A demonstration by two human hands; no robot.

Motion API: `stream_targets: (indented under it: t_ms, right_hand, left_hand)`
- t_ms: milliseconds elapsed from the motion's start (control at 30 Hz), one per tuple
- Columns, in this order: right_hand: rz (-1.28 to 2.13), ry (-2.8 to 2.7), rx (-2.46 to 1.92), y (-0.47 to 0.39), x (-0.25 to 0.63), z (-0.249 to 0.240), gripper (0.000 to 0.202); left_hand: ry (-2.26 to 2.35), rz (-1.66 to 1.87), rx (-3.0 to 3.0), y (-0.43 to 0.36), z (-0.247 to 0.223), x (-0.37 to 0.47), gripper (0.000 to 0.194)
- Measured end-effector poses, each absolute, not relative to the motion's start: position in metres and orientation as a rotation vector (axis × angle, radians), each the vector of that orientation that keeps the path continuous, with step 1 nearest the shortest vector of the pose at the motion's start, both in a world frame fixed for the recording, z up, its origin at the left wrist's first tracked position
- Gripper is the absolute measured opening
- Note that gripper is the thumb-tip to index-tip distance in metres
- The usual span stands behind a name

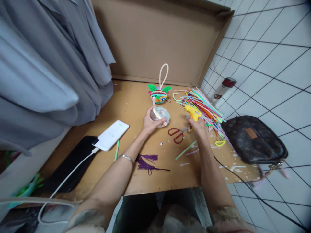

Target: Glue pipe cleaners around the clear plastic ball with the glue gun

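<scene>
My left hand point(151, 121) is wrapped round a clear round ornament point(164, 114) with pale bluish fuzzy strips on its side and a whitish strip across it. Closed around the handle of a yellow glue gun point(193, 111) is my right hand point(197, 126); the nozzle points up and left, apart from the ornament. Red-handled scissors point(178, 134) lie between and below my hands, their blades partly hidden by the right one. Behind the ornament stands a colourful decorated ball point(158, 95) with green ear shapes and a white loop point(163, 74).
Many pipe cleaners point(206, 105) are heaped at the right, near a brown patterned bag point(255, 139) and a red-capped bottle point(224, 89). A purple tassel point(147, 162) lies in front. At left are a white power bank point(113, 134) with its cable and a grey curtain point(63, 64). Cardboard point(155, 38) stands behind.
</scene>
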State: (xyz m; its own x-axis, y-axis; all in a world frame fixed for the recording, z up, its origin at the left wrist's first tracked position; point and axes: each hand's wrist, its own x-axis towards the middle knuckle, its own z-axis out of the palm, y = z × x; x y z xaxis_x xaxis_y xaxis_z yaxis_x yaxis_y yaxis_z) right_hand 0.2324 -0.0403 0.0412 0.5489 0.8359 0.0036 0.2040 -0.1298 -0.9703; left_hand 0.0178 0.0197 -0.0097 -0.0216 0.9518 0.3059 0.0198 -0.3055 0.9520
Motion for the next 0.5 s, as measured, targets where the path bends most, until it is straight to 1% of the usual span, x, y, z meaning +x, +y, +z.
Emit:
stream_targets:
  t_ms: [67, 200, 400, 500]
  right_hand:
    - [0.833, -0.811, -1.570, -0.052, 0.223, 0.039, 0.036]
    - [0.908, -0.810, -1.528, -0.071, 0.212, 0.029, 0.032]
    - [0.755, -0.881, -1.476, -0.049, 0.210, 0.012, 0.033]
    - [0.607, -0.955, -1.567, -0.023, 0.211, 0.009, 0.033]
  left_hand:
    - [1.114, 1.488, 1.371, 0.022, -0.010, 0.016, 0.081]
    - [1.149, 1.519, 1.317, 0.023, -0.010, 0.017, 0.080]
    - [1.087, 1.501, 1.390, 0.017, -0.007, 0.021, 0.077]
    - [1.078, 1.494, 1.402, 0.016, -0.006, 0.021, 0.076]
